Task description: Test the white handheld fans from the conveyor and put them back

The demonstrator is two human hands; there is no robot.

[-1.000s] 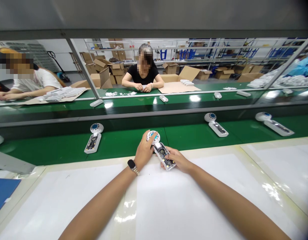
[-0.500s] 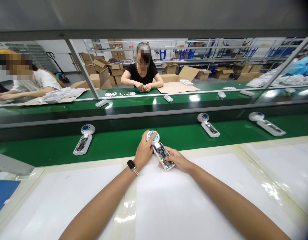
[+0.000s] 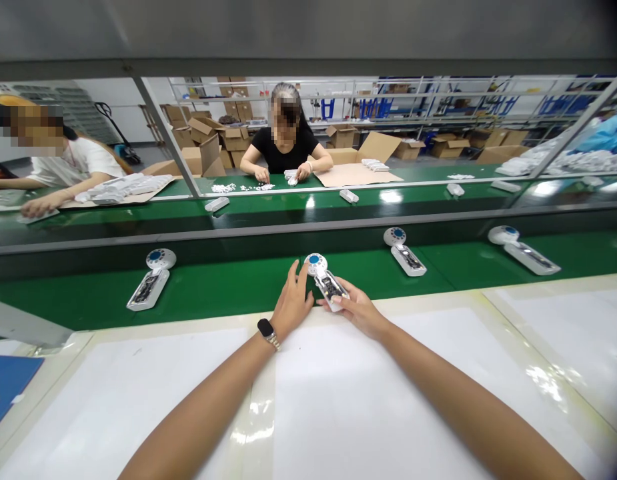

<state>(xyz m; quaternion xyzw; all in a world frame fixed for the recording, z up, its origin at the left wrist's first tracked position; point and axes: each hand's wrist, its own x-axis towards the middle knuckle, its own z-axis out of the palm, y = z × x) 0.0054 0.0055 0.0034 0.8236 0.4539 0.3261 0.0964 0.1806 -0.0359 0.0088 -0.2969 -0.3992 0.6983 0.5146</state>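
Note:
Between my hands is a white handheld device (image 3: 331, 285), its round head with a blue centre pointing away from me and circuit parts showing in its uncovered handle. My right hand (image 3: 359, 309) grips the lower end of the handle, thumb on top. On the other side, my left hand (image 3: 292, 301) has its fingers apart beside the round head; its fingertips are close to the rim, and whether they touch it I cannot tell. The device is over the near edge of the green conveyor belt (image 3: 228, 283).
Similar devices lie on the belt: one to the left (image 3: 151, 280), two to the right, including this one (image 3: 408, 253). White work surface (image 3: 388, 400) lies under my forearms. Beyond a metal rail, two people handle white parts at another green belt. A blue board (image 3: 11, 383) is at left.
My left hand has let go of the round head and its fingers have spread. The held device has moved slightly away from me. Devices on the near belt have shifted left; far-belt pieces have shifted right.

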